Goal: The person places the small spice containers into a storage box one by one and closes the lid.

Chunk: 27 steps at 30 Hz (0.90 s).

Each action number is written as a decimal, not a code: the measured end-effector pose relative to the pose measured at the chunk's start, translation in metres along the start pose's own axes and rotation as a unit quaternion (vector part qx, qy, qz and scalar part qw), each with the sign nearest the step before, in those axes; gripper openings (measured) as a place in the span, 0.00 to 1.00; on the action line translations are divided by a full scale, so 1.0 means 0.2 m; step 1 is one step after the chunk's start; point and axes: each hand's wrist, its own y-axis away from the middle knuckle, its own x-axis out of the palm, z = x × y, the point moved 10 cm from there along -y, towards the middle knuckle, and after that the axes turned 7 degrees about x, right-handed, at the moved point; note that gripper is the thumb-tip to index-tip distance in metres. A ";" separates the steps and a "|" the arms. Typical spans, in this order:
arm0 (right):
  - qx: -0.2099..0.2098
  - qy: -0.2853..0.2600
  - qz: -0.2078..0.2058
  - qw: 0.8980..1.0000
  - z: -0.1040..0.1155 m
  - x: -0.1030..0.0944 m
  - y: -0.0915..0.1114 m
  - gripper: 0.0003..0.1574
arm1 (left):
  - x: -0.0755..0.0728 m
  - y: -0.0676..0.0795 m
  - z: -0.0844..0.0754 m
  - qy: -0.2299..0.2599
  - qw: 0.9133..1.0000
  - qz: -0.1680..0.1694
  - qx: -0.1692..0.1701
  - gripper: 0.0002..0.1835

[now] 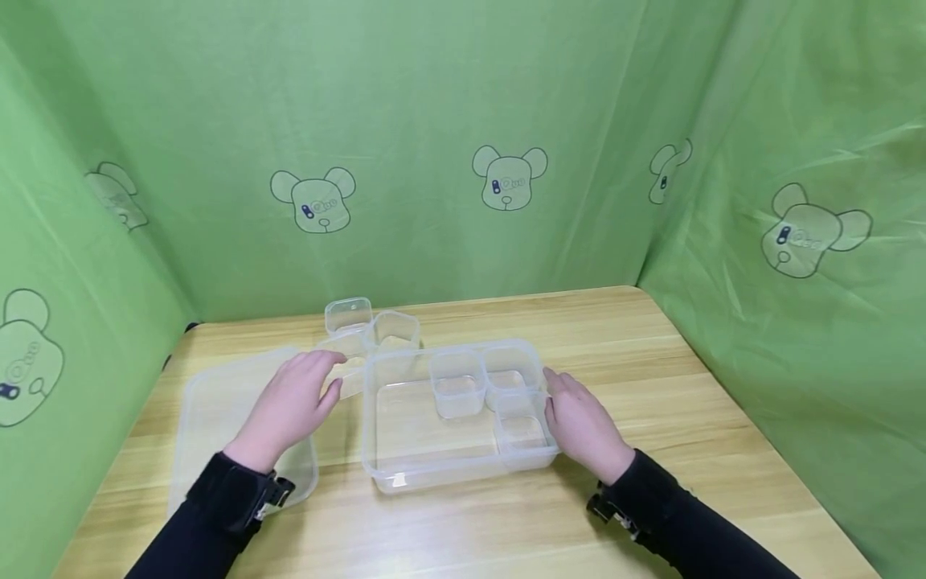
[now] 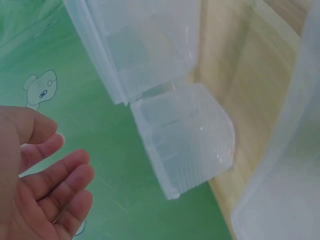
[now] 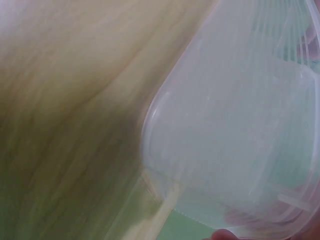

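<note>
A large clear plastic box (image 1: pixel 434 469) stands on the table. Inside its right half are three small clear containers: one nearest the middle (image 1: pixel 459 390), one in the far right corner (image 1: pixel 506 371) and one (image 1: pixel 522 430) in front of that. My right hand (image 1: pixel 587 426) rests at the box's right rim, fingers fairly straight. From the right wrist the box's outer wall (image 3: pixel 215 130) fills much of the view, fingertips (image 3: pixel 223 234) at its lower edge. My left hand (image 1: pixel 295 402) hovers left of the box, fingers loosely bent with nothing between them, close to more small containers (image 2: pixel 185 140).
Behind the left hand several small containers cluster, including one at the back (image 1: pixel 349 315) and one beside it (image 1: pixel 396 328). A flat translucent lid (image 1: pixel 217 418) lies on the left of the wooden table (image 1: pixel 694 450). Green cloth (image 1: pixel 419 96) hangs around the table.
</note>
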 end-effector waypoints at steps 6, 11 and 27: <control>0.002 -0.001 -0.004 1.000 0.00 -0.01 0.00 0.29 | 0.10 -0.04 0.03 0.004 0.999 0.031 -0.024 0.20; 0.006 -0.004 -0.002 1.000 0.00 -0.01 0.00 0.29 | 0.18 -0.06 0.06 0.001 0.998 0.048 -0.037 0.21; 0.019 -0.003 -0.001 1.000 0.00 0.00 0.01 0.29 | 0.27 -0.07 0.06 -0.055 0.997 0.056 -0.026 0.15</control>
